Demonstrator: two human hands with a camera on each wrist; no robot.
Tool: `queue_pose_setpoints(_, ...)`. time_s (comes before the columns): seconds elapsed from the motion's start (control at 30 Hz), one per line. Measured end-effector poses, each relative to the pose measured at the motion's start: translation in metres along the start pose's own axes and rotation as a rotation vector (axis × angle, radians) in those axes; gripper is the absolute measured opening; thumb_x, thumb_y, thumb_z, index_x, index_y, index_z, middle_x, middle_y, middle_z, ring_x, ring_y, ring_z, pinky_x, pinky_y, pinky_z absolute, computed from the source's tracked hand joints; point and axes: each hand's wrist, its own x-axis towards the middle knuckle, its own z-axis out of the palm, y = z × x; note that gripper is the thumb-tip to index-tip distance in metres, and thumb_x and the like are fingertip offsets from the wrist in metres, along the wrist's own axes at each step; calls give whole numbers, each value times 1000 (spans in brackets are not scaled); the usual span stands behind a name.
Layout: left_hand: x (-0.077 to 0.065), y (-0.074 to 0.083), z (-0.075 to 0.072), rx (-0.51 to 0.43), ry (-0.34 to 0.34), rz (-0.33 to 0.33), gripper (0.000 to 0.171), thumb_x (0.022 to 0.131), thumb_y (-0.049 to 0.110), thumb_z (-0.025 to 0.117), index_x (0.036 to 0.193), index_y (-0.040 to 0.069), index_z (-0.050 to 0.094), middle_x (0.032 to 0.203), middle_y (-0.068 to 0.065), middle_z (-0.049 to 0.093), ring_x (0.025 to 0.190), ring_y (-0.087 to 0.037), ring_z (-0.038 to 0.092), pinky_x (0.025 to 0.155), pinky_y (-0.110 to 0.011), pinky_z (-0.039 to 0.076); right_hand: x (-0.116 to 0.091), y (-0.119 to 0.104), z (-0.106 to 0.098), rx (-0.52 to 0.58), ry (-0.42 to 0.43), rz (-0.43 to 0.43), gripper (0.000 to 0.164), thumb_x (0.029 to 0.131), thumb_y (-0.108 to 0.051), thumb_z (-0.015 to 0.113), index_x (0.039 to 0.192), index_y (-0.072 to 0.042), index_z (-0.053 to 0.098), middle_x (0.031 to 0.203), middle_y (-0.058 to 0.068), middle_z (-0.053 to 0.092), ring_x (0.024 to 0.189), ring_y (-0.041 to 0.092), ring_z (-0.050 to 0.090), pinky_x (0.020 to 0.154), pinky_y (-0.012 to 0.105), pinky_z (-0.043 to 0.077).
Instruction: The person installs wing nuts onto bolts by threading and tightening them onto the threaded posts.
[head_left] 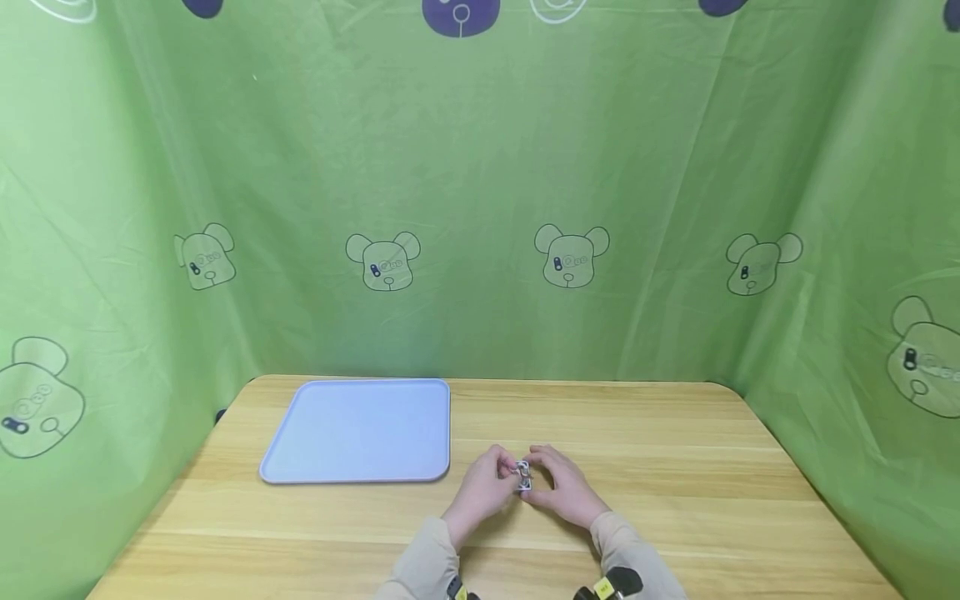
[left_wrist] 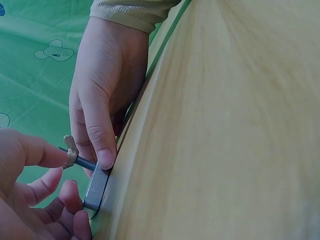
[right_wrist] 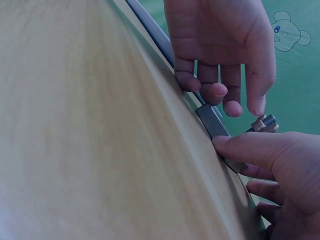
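A small dark metal block [left_wrist: 96, 191] stands on the wood table, a threaded bolt [left_wrist: 85, 163] rising from it with a brass-coloured wing nut [left_wrist: 71, 150] on it. My right hand [head_left: 558, 490] holds the block at one end, thumb against one side and fingers partly hidden at the other; the right wrist view shows this grip [right_wrist: 290, 170]. My left hand [head_left: 483, 490] is on the other side. A digit of it, seemingly the thumb, touches the wing nut, while the other fingers bend loosely near the block [right_wrist: 212, 120].
A pale blue tray [head_left: 360, 433] lies on the wooden table [head_left: 660, 467], to the left of and beyond my hands. Green curtains [head_left: 480, 167] with bear-head prints hang behind the table and at both sides.
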Motion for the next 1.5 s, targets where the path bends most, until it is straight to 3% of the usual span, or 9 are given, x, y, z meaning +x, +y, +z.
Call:
queue_pose_setpoints(0.27,-1,1,-2,-29,-44,48,31,73,6,75,102,4,63,83,-7,58,72,-9,48,63,-21,41,-1,-1,0,-14,3,-20,56,78,-31,78,123,-5,59,144,24,46,137,49,36,112,68,22)
queue_pose_setpoints(0.73,0,2,-2,24,-52,48,14,87,11,67,100,7,68,78,-2,59,65,-6,46,56,-20,40,0,-1,0,1,3,-7,57,76,-29,79,124,-4,59,145,24,45,138,50,34,112,69,20)
queue_pose_setpoints(0.97,1,2,-2,82,-41,57,15,91,10,61,104,8,68,84,-1,61,72,-7,48,63,-21,41,-1,-1,0,-13,5,-6,59,76,-29,79,125,-3,59,145,24,46,138,49,34,112,68,20)
queue_pose_setpoints(1.1,1,1,0,29,-32,21,17,90,8,63,106,4,61,83,-2,60,71,-8,50,61,-20,43,-1,-1,0,-8,-3,8,59,77,-30,79,126,-4,59,146,23,45,139,48,33,113,68,19)
queue_pose_setpoints(1.27,-1,1,0,-26,-19,-14,19,86,8,68,95,5,51,83,-2,58,72,-9,51,61,-20,45,0,-2,0,1,-7,15,58,77,-29,79,126,-4,58,147,22,44,140,48,32,113,68,18)
queue_pose_setpoints(1.5,-1,0,-2,-20,-35,-7,19,83,9,71,93,5,56,85,-3,59,72,-9,50,62,-20,43,-1,-3,-1,-3,-6,21,58,78,-31,79,126,-5,58,147,22,44,140,48,32,113,68,18)
